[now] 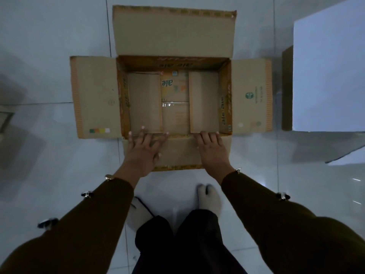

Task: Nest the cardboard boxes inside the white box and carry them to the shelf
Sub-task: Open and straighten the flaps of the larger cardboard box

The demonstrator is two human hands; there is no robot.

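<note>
A large brown cardboard box [250, 95] stands open on the floor in front of me, its four flaps spread outward and its inside empty except for the folded bottom flaps. My left hand [144, 149] lies flat on the near flap with fingers spread, the fingertips reaching over the near rim. My right hand [211, 147] rests palm-down on the same flap, fingers at the rim. Neither hand grips anything. The white box [327, 76] stands at the right, apart from the cardboard box.
A brown cardboard piece [286, 89] stands against the white box's left side. Part of another cardboard object [6, 119] shows at the left edge. My socked feet [209, 200] stand on the white tiled floor just behind the box.
</note>
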